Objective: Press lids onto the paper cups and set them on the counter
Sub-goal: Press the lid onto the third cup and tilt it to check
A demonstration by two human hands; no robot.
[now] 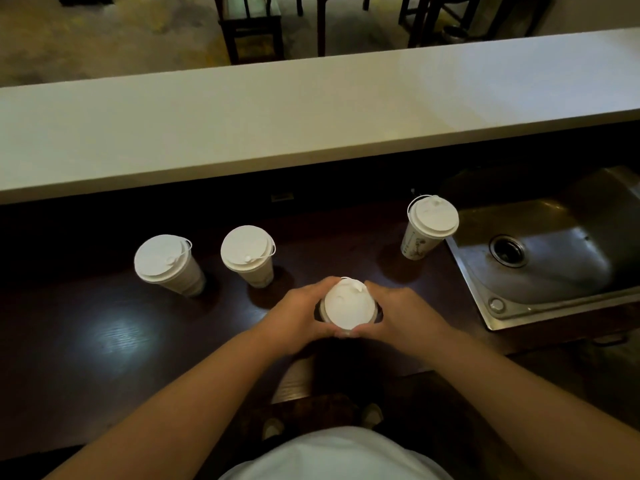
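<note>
Both grips closed round the lid rim of the cup (348, 308) – left hand (298, 315), right hand (403, 313) – cup standing on the dark surface (104, 341). Thin paper wall, likely light and crushable, so I'd squeeze at the stiffer rim only. Three lidded cups (247, 252) sit beyond.

open dark counter (104, 341) left (sink (540, 271) right)
</note>
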